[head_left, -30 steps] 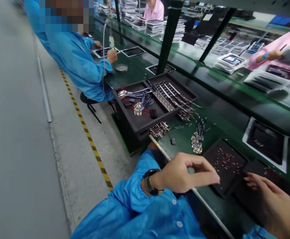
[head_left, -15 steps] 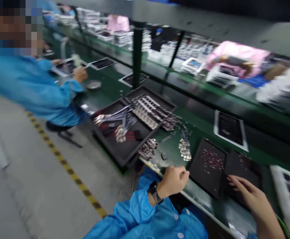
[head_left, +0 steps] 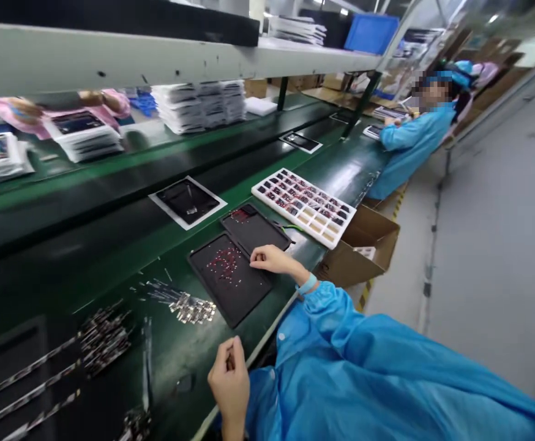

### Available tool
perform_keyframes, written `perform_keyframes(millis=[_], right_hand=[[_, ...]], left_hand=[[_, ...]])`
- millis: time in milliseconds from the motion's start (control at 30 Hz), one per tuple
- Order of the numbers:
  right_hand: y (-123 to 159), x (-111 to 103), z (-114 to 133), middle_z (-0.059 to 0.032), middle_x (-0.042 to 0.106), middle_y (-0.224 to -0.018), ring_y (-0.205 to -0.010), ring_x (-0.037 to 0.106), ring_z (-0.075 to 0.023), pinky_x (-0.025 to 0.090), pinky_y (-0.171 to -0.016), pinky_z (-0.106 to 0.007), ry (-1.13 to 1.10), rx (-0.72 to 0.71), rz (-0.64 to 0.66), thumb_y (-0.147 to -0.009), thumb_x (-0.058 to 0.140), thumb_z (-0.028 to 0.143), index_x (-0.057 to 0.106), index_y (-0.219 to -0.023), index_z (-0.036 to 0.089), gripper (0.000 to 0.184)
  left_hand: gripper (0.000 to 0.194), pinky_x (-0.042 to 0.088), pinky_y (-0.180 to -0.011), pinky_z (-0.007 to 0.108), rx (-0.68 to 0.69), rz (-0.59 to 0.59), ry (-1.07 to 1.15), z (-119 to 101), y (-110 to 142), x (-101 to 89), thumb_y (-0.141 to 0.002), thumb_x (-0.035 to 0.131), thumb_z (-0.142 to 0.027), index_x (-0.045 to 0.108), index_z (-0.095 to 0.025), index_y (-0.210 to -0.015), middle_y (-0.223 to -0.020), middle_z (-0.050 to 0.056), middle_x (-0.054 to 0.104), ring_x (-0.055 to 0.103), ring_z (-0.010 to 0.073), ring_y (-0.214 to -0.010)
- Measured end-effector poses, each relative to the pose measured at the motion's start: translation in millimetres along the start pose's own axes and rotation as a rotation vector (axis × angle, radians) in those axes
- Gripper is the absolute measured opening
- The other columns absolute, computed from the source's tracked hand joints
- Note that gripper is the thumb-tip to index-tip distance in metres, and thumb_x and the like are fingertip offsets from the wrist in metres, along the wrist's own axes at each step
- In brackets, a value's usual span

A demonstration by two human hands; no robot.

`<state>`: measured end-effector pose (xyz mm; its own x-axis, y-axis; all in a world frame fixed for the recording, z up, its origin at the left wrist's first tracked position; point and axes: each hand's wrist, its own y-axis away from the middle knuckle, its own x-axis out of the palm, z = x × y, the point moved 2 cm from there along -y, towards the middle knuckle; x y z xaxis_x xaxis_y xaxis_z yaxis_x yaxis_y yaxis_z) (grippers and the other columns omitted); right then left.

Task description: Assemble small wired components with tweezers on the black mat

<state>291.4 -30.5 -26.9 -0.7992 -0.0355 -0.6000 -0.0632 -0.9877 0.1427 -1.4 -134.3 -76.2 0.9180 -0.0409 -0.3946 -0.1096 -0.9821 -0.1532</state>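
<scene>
Black tray [head_left: 231, 288] lay under my right hand [head_left: 267, 258], fingers flat; my left hand [head_left: 228, 376] pinched something too small to identify near the table edge [head_left: 249, 355].

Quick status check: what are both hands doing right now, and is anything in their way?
Left hand pinched shut near table edge, contents too small to tell. Right hand resting on black tray of small red parts. Metal strips lie beside tray.
</scene>
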Motion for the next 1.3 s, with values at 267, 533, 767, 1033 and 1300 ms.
perform_keyframes(millis=[267,533,767,1033,1300], right_hand=[[-0.7,2.2,-5.6,0.0036,0.061,-0.07,-0.066,0.054,-0.0124,0.039,-0.067,-0.024,-0.022,-0.111,0.083,-0.086,0.077,0.025,0.074,-0.096,0.017,0.013],[-8.4,-66.1,-4.3,-0.0055,0.074,-0.093,-0.083,0.066,-0.0206,0.05,-0.075,-0.032,-0.072,-0.249,0.102,-0.094,0.069,0.043,0.073,-0.114,0.02,0.031],[-31.8,-28.2,8.3,-0.0055,0.074,-0.091,-0.078,0.064,-0.0211,0.048,-0.071,-0.035,0.091,-0.401,0.287,-0.094,0.07,0.042,0.071,-0.121,0.021,0.035],[-87.1,-73.4,29.2,-0.0057,0.075,-0.088,-0.077,0.065,-0.0202,0.049,-0.071,-0.033,0.056,-0.383,-0.111,-0.088,0.073,0.041,0.077,-0.106,0.02,0.028],[-147.9,-85.8,-35.8,-0.0002,0.062,-0.068,-0.064,0.056,-0.018,0.043,-0.068,-0.033,0.256,-0.019,-0.398,-0.08,0.076,0.028,0.072,-0.092,0.015,0.018]], left_hand=[[0.027,0.048,-0.061,0.025,-0.094,-0.132,-0.138,9.5,-2.6,13.9,-0.095,0.065,-0.044,0.073,-0.019,-0.101,-0.068,0.0,0.065,0.058,0.0146,-0.056],[0.017,0.051,-0.063,0.025,-0.166,-0.382,-0.044,-14.1,-10.3,-3.1,-0.099,0.058,-0.029,0.065,-0.018,-0.11,-0.093,0.005,0.066,0.061,0.0139,-0.069],[0.037,0.047,-0.112,0.052,-0.097,-0.226,-0.618,-15.9,-50.9,-29.4,-0.098,0.058,-0.025,0.061,-0.016,-0.134,-0.138,0.019,0.061,0.055,0.0347,-0.129],[0.045,0.044,-0.115,0.056,-0.026,-0.045,-0.783,-7.6,-68.2,-18.3,-0.102,0.053,-0.031,0.058,-0.016,-0.144,-0.158,0.021,0.048,0.046,0.0386,-0.143],[0.037,0.047,-0.114,0.054,-0.05,-0.134,-0.646,2.4,-64.3,-43.8,-0.102,0.054,-0.031,0.065,-0.014,-0.133,-0.147,0.02,0.059,0.055,0.0357,-0.135]])
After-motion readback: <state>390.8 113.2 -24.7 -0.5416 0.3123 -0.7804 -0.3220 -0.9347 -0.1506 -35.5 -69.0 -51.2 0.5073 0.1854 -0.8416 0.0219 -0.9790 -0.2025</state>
